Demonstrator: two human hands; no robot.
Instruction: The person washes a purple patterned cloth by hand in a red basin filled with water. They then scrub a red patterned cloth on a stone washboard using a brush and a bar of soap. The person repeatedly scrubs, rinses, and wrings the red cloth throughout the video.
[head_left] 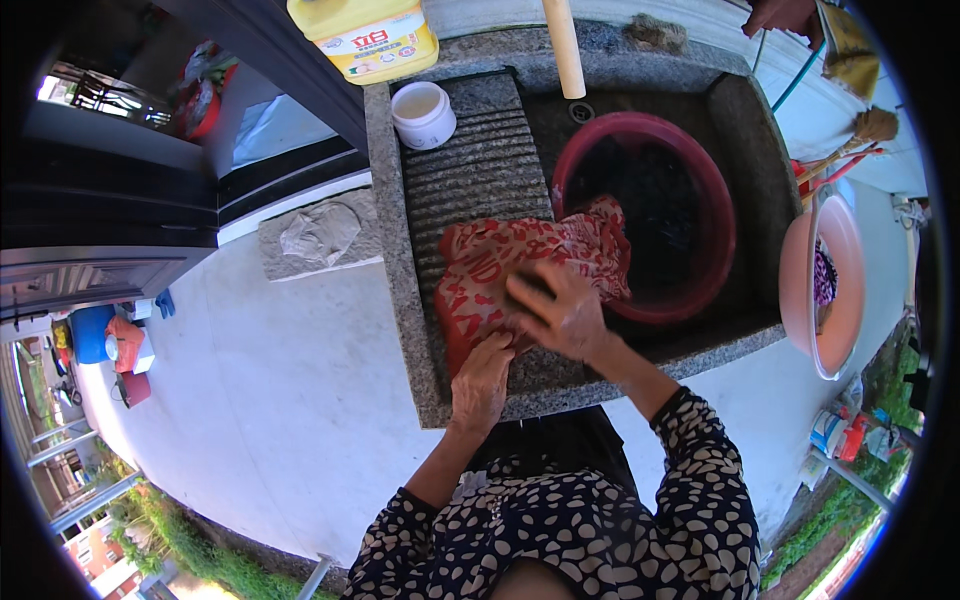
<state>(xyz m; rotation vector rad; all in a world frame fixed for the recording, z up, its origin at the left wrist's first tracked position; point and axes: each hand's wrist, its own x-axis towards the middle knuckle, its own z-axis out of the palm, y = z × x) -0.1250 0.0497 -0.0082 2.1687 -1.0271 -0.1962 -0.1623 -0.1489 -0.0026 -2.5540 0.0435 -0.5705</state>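
A wet red cloth with a pale pattern (480,262) is spread over the ridged stone washboard (470,180) of a sink. Its right end hangs over the rim of a dark pink basin (725,200) holding dark water. At the cloth's near edge, my left hand (482,385) grips and presses the fabric down. My right hand (562,312) is over the cloth's middle, its fingers smeared by motion. A brownish blur lies under those fingers; I cannot make out whether it is something held. An open white tub (423,116) sits at the washboard's far left corner.
A yellow jug (375,45) stands beyond the tub. A pale pipe (565,50) comes down over the sink (395,290). Right of it is a light pink basin (850,280) with patterned cloth inside. A crumpled pale rag (320,233) lies on a slab at left.
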